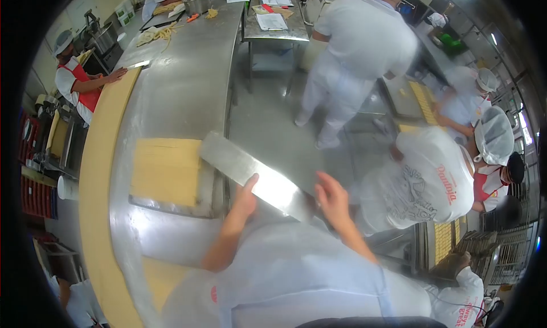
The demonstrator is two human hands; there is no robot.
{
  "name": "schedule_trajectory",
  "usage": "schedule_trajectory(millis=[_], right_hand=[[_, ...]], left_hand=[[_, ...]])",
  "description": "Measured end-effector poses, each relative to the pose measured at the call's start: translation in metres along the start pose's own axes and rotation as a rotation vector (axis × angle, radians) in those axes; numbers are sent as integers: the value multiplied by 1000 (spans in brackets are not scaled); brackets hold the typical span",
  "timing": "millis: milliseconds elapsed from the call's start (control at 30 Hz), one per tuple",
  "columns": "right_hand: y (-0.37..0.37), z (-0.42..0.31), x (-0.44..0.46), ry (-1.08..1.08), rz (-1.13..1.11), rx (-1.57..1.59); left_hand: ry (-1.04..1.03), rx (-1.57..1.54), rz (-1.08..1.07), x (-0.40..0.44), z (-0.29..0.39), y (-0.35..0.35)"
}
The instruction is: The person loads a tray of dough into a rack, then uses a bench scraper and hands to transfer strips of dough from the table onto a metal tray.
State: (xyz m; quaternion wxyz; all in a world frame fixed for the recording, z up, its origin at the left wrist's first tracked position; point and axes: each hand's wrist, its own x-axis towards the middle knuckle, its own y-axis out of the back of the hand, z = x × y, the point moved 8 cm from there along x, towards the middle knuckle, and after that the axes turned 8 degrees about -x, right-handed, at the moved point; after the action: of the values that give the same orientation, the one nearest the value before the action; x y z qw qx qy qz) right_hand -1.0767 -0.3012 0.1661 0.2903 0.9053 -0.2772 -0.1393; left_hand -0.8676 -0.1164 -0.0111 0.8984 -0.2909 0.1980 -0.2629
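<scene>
A long flat metal blade (259, 180) is held up in front of my body, slanting from upper left to lower right. My left hand (246, 196) is closed on its near edge, around the middle. By the blade's lower right end is my right hand (332, 198), its fingers apart; I see nothing in it. To the left, a square yellow dough sheet (165, 171) lies on a metal tray (171, 207) on the steel table (188, 94). A long strip of dough (99, 174) runs along the table's far left side.
A person in a red apron (85, 83) touches the strip's far end. Dough scraps (156, 36) and a pot (197, 3) stand farther up the table. A person in white (359, 43) stands ahead; several people work at right. Papers (272, 21) lie on a small table.
</scene>
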Motion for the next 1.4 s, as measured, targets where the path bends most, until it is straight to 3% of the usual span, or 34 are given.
schedule_trajectory(millis=[67, 133, 367, 600, 767, 800, 833, 933, 1067, 1100, 1200, 1267, 1367, 1400], right_hand=[[-4, -24, -15, 202, 7, -77], [-6, -57, -39, 617, 58, -276], [-24, -7, -112, 745, -204, -555], [-41, 21, -188, 743, -503, -326], [-52, 9, -209, 807, -526, -355], [-55, 6, -210, 849, -496, -391], [-60, 2, -212, 901, -478, -422], [-74, -6, -211, 907, -548, -506], [-97, -15, -205, 904, -605, -457], [-98, -16, -202, 924, -624, -481], [-98, 10, -184, 969, -661, -545], [-94, 30, -176, 1029, -681, -552], [-85, 45, -166, 1036, -736, -613], [-86, 50, -164, 1044, -744, -623]], left_hand=[[-98, 59, 7, -20, 1, 6], [-160, 55, 38, -44, 0, 6], [-65, -285, 244, -168, -13, -54], [-130, -228, 382, -285, -40, -43], [-168, -209, 451, -328, -35, -29], [-224, -44, 474, -330, -32, -16], [-257, -204, 499, -332, -29, -19], [-337, -242, 457, -333, -19, 2], [-42, -80, 477, -353, -27, 34], [149, 54, 544, -363, -33, 44], [252, 332, 662, -399, -39, 57], [123, 430, 778, -424, -44, 83], [-44, 817, 968, -447, -6, 93], [-2, 970, 969, -441, 10, 87]])
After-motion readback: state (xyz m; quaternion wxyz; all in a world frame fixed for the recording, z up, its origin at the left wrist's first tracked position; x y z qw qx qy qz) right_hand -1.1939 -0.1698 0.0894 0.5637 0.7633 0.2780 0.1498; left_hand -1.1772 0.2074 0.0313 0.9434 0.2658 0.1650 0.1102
